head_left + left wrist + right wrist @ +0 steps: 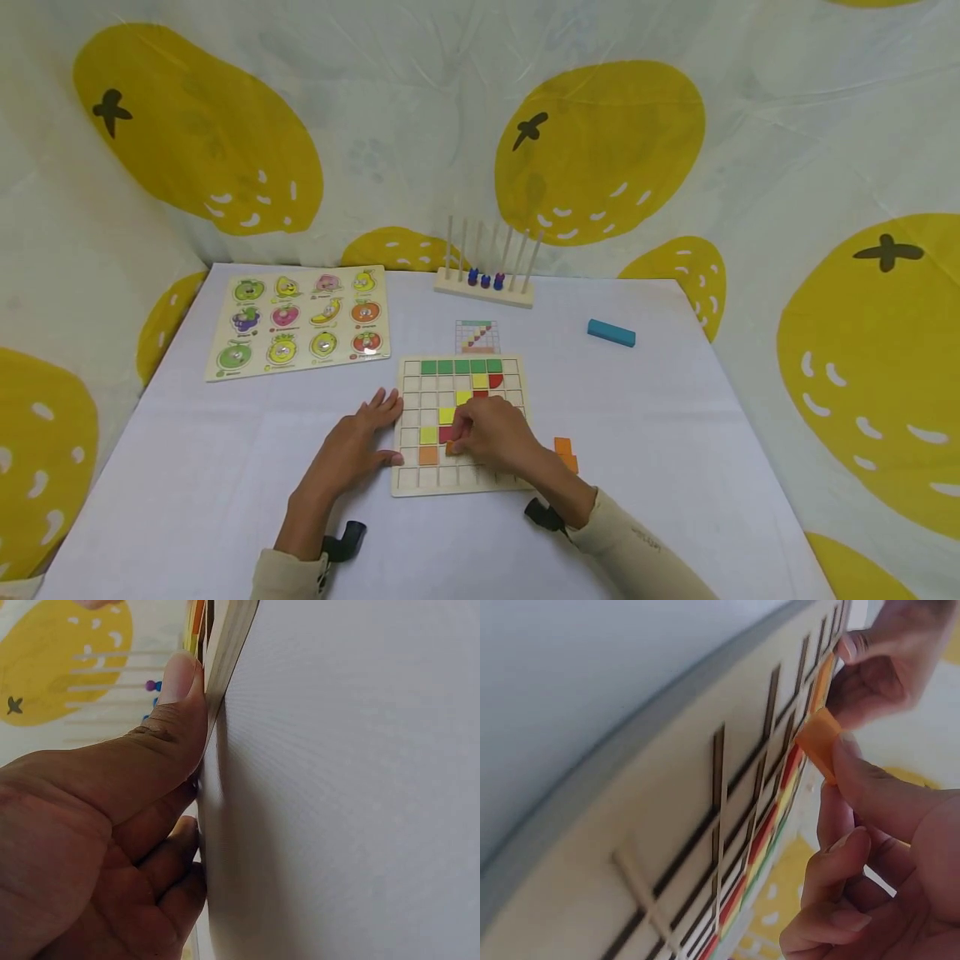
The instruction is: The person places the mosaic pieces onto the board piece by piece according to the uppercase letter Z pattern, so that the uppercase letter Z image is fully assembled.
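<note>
A wooden grid board (408, 481) lies on the white table, with green, yellow, red and orange tiles in some of its cells. My right hand (495, 433) is over the board and pinches an orange square tile (821, 742) between thumb and finger. In the right wrist view that tile is tilted, one corner at the grid. My left hand (348, 454) rests at the board's left edge, its thumb and fingertips touching the edge. An orange tile (428, 456) sits in a cell just left of the pinched one.
Loose orange tiles (563, 447) lie right of the board. Behind it is a pattern card (477, 337). A fruit puzzle board (300, 321) lies at the back left, a pegged stand (483, 289) with beads at the back, a teal block (611, 332) at the right.
</note>
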Demonstrator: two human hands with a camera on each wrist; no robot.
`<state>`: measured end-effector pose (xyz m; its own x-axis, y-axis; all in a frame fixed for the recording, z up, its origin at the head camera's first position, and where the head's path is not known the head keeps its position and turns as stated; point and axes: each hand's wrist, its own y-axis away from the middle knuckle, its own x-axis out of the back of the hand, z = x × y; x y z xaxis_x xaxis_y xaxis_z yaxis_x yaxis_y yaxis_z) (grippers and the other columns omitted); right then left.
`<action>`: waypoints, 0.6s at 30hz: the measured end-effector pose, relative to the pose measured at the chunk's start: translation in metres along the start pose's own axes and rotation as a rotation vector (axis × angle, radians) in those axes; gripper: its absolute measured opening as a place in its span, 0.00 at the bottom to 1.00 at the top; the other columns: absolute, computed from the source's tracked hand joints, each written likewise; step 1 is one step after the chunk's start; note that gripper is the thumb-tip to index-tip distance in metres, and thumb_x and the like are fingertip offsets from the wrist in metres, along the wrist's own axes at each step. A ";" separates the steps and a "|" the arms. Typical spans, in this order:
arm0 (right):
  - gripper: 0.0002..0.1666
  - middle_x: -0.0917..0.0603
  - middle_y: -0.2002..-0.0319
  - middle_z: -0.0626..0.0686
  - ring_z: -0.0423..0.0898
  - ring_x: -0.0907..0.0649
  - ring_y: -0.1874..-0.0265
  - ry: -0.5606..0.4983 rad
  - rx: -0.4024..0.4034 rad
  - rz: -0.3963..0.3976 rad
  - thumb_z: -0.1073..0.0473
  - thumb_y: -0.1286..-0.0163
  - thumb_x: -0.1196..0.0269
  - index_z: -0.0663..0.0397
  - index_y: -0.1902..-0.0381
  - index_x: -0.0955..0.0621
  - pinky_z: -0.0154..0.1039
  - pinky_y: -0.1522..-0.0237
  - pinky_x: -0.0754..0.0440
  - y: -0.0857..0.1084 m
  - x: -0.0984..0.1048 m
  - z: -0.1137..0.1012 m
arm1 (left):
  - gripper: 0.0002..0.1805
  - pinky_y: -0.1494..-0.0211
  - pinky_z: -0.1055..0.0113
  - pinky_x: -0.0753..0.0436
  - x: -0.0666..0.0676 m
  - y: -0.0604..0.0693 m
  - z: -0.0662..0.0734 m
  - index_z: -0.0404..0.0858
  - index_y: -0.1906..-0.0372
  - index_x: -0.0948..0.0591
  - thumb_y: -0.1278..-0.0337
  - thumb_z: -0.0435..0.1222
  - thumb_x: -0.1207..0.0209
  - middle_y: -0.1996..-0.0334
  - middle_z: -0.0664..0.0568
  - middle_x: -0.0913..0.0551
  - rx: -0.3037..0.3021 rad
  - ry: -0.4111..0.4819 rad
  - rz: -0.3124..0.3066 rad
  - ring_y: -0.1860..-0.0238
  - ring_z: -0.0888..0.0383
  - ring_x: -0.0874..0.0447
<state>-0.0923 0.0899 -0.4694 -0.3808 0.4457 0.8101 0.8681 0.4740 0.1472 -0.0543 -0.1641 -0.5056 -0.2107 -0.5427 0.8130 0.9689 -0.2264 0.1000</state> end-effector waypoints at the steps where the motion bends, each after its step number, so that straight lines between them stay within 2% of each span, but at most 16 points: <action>1: 0.14 0.20 0.78 0.36 0.36 0.22 0.72 0.010 0.006 -0.003 0.55 0.43 0.17 0.40 0.75 0.15 0.32 0.69 0.24 -0.002 -0.002 -0.002 | 0.55 0.21 0.33 0.32 0.000 0.000 0.000 0.41 0.21 0.30 0.59 0.41 0.17 0.18 0.48 0.35 -0.001 0.001 0.000 0.17 0.39 0.41; 11: 0.12 0.20 0.76 0.37 0.34 0.24 0.74 0.136 0.080 -0.032 0.56 0.39 0.19 0.41 0.72 0.14 0.30 0.72 0.25 -0.004 -0.011 -0.010 | 0.55 0.21 0.33 0.31 0.001 0.000 -0.001 0.40 0.21 0.30 0.59 0.40 0.17 0.19 0.48 0.34 -0.014 0.008 0.005 0.17 0.40 0.40; 18: 0.10 0.18 0.73 0.36 0.34 0.22 0.70 0.131 0.074 -0.057 0.57 0.39 0.19 0.40 0.69 0.12 0.30 0.67 0.23 -0.002 -0.010 -0.007 | 0.55 0.21 0.34 0.32 0.000 -0.001 0.000 0.41 0.21 0.30 0.58 0.40 0.17 0.18 0.48 0.35 0.003 0.008 -0.008 0.16 0.40 0.41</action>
<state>-0.0880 0.0786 -0.4738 -0.3796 0.3158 0.8696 0.8185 0.5527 0.1567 -0.0549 -0.1642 -0.5057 -0.2191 -0.5472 0.8078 0.9676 -0.2283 0.1078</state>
